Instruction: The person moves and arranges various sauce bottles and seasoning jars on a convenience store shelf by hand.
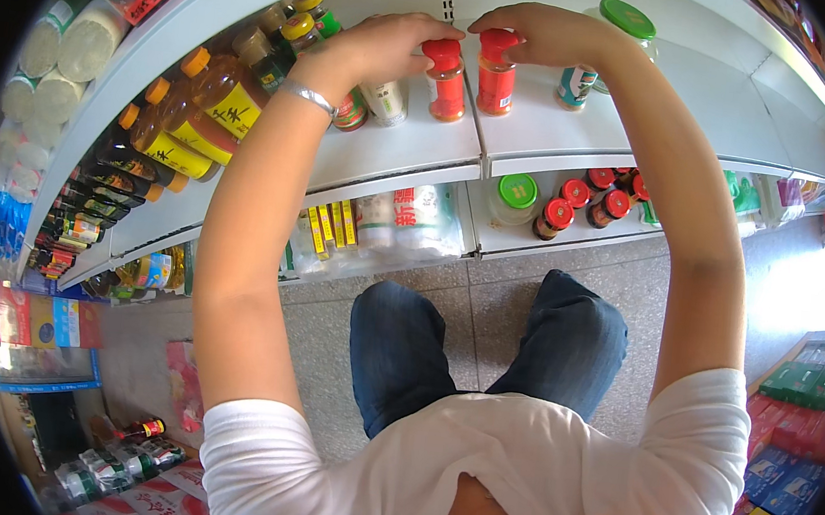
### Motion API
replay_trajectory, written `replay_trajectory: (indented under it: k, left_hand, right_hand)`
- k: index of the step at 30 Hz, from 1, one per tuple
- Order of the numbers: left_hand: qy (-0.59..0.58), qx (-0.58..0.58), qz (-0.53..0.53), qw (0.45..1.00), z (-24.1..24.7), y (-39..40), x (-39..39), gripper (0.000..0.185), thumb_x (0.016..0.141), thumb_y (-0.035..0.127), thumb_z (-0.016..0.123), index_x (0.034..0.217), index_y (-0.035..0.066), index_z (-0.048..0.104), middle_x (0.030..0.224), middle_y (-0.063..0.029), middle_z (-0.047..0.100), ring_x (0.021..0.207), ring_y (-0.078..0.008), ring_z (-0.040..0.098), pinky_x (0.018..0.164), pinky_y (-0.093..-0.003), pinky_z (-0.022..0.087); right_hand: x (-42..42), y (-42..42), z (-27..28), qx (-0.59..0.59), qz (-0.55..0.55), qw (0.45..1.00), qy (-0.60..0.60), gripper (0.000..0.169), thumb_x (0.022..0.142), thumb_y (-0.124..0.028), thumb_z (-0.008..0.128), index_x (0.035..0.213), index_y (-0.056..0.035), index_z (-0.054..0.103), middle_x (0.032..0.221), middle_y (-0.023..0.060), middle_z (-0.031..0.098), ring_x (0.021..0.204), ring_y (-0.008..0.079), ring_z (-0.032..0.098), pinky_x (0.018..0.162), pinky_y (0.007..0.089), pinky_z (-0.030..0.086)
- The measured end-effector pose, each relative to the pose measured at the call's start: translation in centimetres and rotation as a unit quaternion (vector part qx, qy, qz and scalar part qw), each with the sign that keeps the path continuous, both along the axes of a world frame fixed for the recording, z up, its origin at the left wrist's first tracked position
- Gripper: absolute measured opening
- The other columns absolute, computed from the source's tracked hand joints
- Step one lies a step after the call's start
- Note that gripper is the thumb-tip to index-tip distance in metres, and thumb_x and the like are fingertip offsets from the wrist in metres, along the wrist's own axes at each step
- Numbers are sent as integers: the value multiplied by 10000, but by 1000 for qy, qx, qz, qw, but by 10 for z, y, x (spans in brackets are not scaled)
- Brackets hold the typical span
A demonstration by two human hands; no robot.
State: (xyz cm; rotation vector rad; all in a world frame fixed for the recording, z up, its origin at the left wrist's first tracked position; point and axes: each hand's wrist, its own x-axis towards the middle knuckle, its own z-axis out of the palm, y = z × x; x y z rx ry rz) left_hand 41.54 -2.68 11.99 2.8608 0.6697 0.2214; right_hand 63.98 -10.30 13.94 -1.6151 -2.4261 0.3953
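Observation:
My left hand [390, 48] holds the red cap of a spice shaker jar [447, 93], thumb at the near side and fingers over the top. A matching red-capped shaker jar [496, 88] stands just to the right, its cap between the thumb and fingers of my right hand [550, 35]. Both jars stand upright on the white metal shelf [407, 154], one on each side of a panel seam. Close to my left hand are a pale container [385, 102] and a red-and-green jar [351, 112]. Beyond my right wrist stands a small teal-labelled shaker [575, 88].
A green-lidded glass jar [626, 22] stands behind my right forearm. Oil-coloured bottles with yellow labels [231, 105] crowd the shelf at left. Red-lidded jars [557, 217] and wrapped packs [408, 220] fill the lower shelf. Boxed goods [783, 474] lie at the right edge.

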Motion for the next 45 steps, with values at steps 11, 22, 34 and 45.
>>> replay_trajectory:
  k: [11, 22, 34, 45]
  left_hand:
    - [34, 52, 146, 987, 16, -19, 19, 414, 726, 388, 724, 829, 13, 579, 774, -139, 632, 726, -281, 615, 667, -362, 475]
    - [-27, 78, 113, 990, 6, -25, 8, 407, 709, 393, 738, 860, 44, 595, 815, -124, 649, 735, -285, 617, 672, -368, 482]
    - [-29, -25, 165, 985, -2, -23, -1, 426, 734, 389, 730, 952, 51, 590, 873, -102, 651, 792, -221, 616, 721, -327, 479]
    - [-113, -32, 82, 990, -8, -15, -12, 408, 845, 285, 621, 1186, 69, 571, 1063, -127, 645, 1000, -249, 613, 865, -348, 470]
  right_hand:
    - [-5, 7, 5, 0, 56, 998, -17, 445, 789, -54, 556, 1231, -101, 547, 1156, 123, 602, 1050, 264, 572, 914, 352, 440]
    - [-14, 5, -7, 36, 52, 997, -42, 422, 747, -93, 625, 1164, -89, 569, 1062, 131, 627, 958, 304, 594, 839, 376, 465]
    - [-15, -3, -10, 28, 45, 998, -33, 427, 748, -81, 595, 1175, -81, 566, 1079, 139, 622, 982, 298, 585, 853, 373, 455]
    - [-9, 2, -8, 32, 49, 998, 3, 430, 774, -84, 602, 1202, -98, 559, 1072, 118, 627, 965, 251, 588, 849, 350, 455]
